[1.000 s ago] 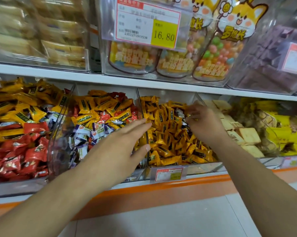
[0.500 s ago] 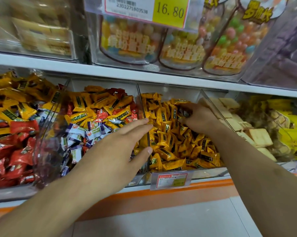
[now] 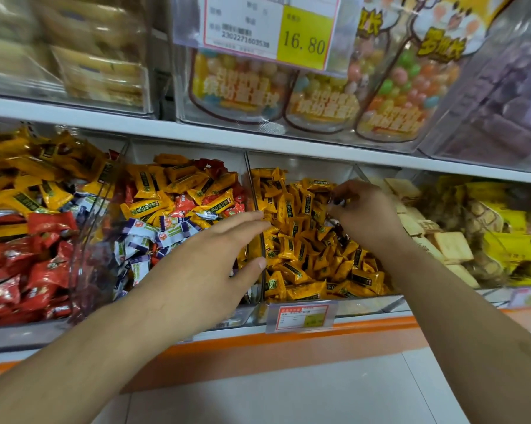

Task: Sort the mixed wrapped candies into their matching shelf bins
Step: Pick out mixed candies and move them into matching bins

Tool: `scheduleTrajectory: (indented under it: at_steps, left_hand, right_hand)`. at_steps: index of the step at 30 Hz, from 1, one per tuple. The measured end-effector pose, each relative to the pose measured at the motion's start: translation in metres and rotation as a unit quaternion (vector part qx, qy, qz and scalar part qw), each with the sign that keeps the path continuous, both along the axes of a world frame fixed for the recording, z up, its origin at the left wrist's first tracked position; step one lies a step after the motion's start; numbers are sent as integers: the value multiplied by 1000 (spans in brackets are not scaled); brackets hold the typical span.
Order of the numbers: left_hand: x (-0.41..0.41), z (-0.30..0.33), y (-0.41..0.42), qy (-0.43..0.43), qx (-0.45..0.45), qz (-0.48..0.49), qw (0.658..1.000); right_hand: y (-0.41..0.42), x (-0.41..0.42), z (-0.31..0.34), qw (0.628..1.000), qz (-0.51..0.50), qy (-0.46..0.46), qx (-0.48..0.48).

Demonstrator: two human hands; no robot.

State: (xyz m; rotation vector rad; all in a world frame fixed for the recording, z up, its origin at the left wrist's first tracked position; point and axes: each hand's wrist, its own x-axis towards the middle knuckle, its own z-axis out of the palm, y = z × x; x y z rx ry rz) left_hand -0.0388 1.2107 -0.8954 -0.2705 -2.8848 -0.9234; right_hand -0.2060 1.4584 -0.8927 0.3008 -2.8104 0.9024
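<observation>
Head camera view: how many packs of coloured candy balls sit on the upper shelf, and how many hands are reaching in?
Packs of coloured candy balls: 3
Hands, left hand and right hand: 2
Total: 5

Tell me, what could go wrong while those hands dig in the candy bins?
1. The right hand pinches something small and dark in the orange candy bin; it might slip back into the pile and get lost.
2. The left hand stretches flat across the clear divider, so it could bump heaped candies from the mixed bin over the edge, mixing them more.
</observation>
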Motion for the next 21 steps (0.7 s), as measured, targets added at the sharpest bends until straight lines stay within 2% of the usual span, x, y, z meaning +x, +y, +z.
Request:
scheduleTrajectory:
  at_steps: [4,10,13,17,21]
  left_hand:
    - [1,8,-6,29,27,31,999]
    - [6,23,-20,101,56,127,985]
    - [11,24,-25,109,43,122,986]
    - [17,20,-19,91,19,44,995]
    - [16,15,-7,11,-9,-15,1000]
  right_hand:
    - [-15,32,28,998,14,-13,-52]
    - [-64,84,57,966,160,-94,-182]
    - [-67,85,57,956,206,-142,-154]
    - [-36,59,44,987,94,-56,-121]
    - [-3,37,18,999,21,-16,20]
